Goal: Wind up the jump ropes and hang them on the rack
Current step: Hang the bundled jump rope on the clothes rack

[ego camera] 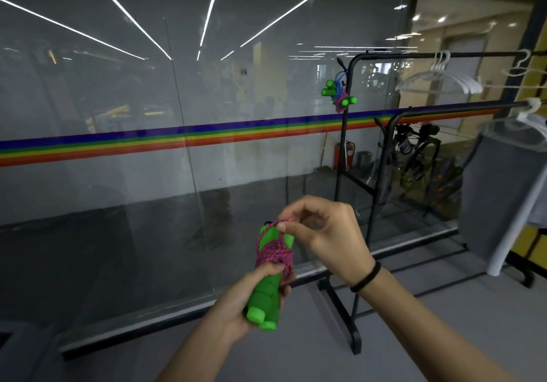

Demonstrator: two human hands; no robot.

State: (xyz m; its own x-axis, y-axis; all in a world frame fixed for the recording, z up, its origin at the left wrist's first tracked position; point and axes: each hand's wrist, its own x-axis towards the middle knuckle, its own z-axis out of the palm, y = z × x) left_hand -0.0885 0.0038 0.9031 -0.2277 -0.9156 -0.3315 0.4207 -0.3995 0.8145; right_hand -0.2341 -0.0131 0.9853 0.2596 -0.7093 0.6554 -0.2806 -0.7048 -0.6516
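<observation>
My left hand [254,290] grips the two green handles of a jump rope [266,298] held side by side, with the pink cord [275,253] wound round their upper part. My right hand [319,233] pinches a loop of that cord just above the handles' tops. Up on the black rack [344,150], near its top left corner, hang two other wound jump ropes [339,94] with green handles, blue and pink cords.
A glass wall with a rainbow stripe [177,139] stands straight ahead. White hangers [441,76] hang on the rack's top bar at right. A second, lower rack [444,112] with a grey cover [503,192] stands at right. The rack's black foot [340,307] lies on the grey floor.
</observation>
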